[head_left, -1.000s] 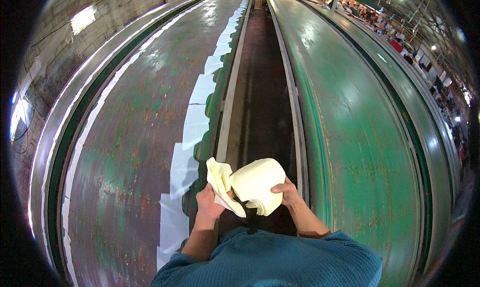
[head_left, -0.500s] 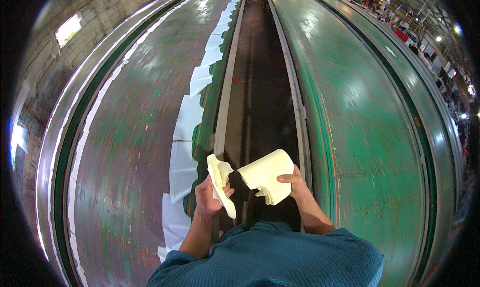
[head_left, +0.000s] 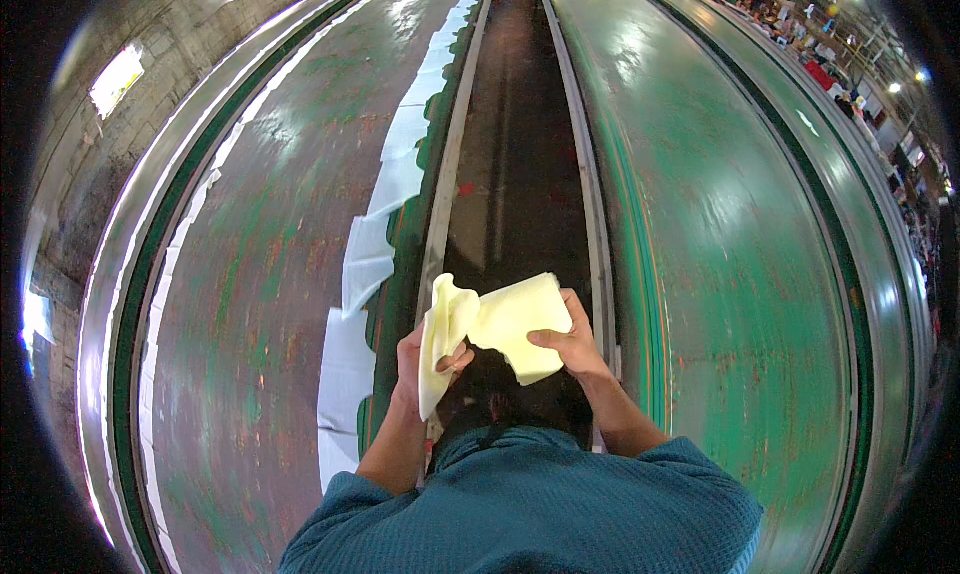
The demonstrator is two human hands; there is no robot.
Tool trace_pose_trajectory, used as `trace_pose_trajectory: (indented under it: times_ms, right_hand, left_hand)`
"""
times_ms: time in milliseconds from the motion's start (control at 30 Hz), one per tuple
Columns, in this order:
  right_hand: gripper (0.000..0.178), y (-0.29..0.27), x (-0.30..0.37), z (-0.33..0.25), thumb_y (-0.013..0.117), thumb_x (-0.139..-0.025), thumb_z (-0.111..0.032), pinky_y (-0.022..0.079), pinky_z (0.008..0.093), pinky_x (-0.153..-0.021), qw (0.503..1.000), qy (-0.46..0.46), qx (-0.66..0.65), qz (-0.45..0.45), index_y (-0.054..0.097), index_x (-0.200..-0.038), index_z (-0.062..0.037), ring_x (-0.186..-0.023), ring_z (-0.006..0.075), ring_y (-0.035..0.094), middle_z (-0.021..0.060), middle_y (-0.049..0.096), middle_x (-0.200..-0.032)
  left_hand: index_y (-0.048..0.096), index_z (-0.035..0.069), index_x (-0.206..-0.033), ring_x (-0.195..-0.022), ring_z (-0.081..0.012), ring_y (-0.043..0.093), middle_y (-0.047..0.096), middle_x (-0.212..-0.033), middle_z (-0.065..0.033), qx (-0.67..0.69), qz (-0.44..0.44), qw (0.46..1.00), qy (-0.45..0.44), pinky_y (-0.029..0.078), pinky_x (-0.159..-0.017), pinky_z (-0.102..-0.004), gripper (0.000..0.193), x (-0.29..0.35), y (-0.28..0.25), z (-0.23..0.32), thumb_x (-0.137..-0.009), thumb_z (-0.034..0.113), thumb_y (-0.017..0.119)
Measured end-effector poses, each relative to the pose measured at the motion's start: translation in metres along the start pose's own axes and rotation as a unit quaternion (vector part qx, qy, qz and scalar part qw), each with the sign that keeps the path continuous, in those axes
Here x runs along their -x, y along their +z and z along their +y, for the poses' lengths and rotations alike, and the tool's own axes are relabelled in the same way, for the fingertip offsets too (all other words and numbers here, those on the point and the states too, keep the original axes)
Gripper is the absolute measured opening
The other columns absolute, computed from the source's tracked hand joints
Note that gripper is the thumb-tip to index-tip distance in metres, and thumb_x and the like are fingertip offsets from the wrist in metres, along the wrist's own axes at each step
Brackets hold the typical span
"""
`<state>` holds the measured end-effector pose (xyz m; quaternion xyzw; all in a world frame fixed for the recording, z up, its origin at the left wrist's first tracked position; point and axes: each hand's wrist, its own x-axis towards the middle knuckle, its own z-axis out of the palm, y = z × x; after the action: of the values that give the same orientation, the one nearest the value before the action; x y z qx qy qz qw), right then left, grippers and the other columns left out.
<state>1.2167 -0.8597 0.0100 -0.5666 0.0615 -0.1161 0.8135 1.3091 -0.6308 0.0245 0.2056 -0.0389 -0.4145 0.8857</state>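
In front of me, over the gap between two long tables, both my hands hold pale yellow cut fabric pieces. My left hand (head_left: 408,366) is closed around a folded, curling yellow fabric piece (head_left: 448,319); whether it is one layer or more I cannot tell. A flatter stack of yellow fabric pieces (head_left: 515,322) is pinched in my right hand (head_left: 572,342), thumb on top and fingers beneath. The two bundles meet or overlap at their inner edges. White cut pieces (head_left: 345,369) lie in an overlapping row along the left table's inner edge.
A long, paint-stained table (head_left: 250,314) runs along my left, and a green one (head_left: 760,304) along my right. Metal rails (head_left: 447,189) border the dark aisle floor (head_left: 520,154) between them. A block wall (head_left: 150,104) stands far left; cluttered goods (head_left: 820,74) fill the far right.
My hands have come closer together, so the yellow bundles now meet. The left bundle has risen and opened out. The white row has shifted in view as I move along the aisle.
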Motion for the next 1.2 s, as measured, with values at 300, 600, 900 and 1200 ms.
trace_pose_trajectory:
  times_ms: [300, 600, 900, 1200]
  right_hand:
    - [0.040, -0.025, -0.165, -0.013, 0.077, -0.076, -0.007, 0.049, 0.0337, -0.074, 0.891, -0.255, 0.375, -0.009, 0.049, -0.105, -0.0029, -0.083, 0.0220, 0.061, 0.0122, 0.060, -0.091]
    - [0.034, -0.037, -0.377, -0.019, 0.078, -0.072, -0.005, 0.050, 0.0381, -0.068, 0.830, -0.369, 0.413, -0.070, 0.054, -0.096, -0.0010, -0.076, 0.0331, 0.063, 0.0161, 0.062, -0.084]
    - [0.051, -0.060, -0.552, -0.042, 0.069, -0.084, -0.008, 0.046, 0.0361, -0.092, 0.937, -0.121, 0.328, -0.027, 0.046, -0.128, 0.0020, -0.110, 0.0291, 0.059, 0.0215, 0.059, -0.117]
    - [0.018, -0.127, -0.713, -0.025, 0.066, -0.083, 0.000, 0.047, 0.0366, -0.087, 0.892, -0.232, 0.381, -0.068, 0.068, -0.100, -0.0041, -0.100, 0.0305, 0.060, 0.0150, 0.060, -0.110]
  left_hand:
    - [0.056, 0.008, -0.103, -0.043, -0.0060, 0.036, 0.047, -0.071, 0.0003, -0.030, -0.007, 0.999, 0.016, 0.037, -0.057, -0.0256, 0.033, -0.161, -0.034, 0.057, -0.096, 0.036, 0.038]
    - [0.051, 0.007, -0.117, -0.042, -0.0065, 0.037, 0.046, -0.073, -0.0024, 0.060, -0.010, 0.998, 0.030, 0.035, -0.044, -0.0219, 0.035, -0.348, -0.055, 0.138, -0.096, 0.032, 0.036]
    - [0.052, 0.004, -0.118, -0.054, -0.0122, 0.051, 0.056, -0.081, -0.0082, 0.047, 0.001, 0.997, 0.068, 0.043, -0.050, -0.0253, 0.036, -0.517, -0.043, 0.223, -0.096, 0.030, 0.038]
    - [0.047, 0.001, -0.130, -0.098, -0.0259, 0.063, 0.061, -0.113, -0.0137, -0.074, 0.085, 0.991, 0.074, 0.056, -0.078, -0.0396, 0.057, -0.677, -0.072, 0.257, -0.094, 0.045, 0.038]
